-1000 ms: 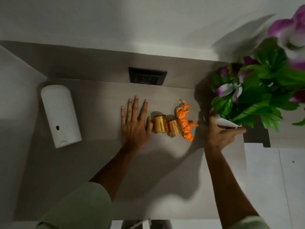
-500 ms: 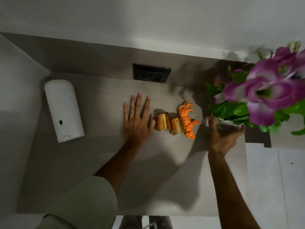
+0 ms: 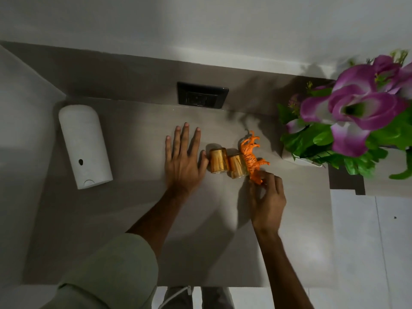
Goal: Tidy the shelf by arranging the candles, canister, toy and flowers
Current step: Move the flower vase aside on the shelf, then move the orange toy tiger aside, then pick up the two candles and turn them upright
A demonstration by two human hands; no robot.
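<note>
Right hand (image 3: 267,197) curled, fingertips pinching the tiger (image 3: 253,157) at its near end; a second ago gripping the flowers (image 3: 347,126), now released at 3 o'clock. Tiger's long axis running 11 to 5, against the candles (image 3: 228,162). Left hand (image 3: 184,162) flat, spread, thumb touching the left candle.

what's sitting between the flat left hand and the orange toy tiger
In the head view, two gold cylindrical candles stand between the left hand and the orange toy tiger.

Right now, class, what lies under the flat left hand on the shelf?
Only bare shelf shows around the left hand; the patch beneath its palm is covered, so anything there cannot be seen.
</note>
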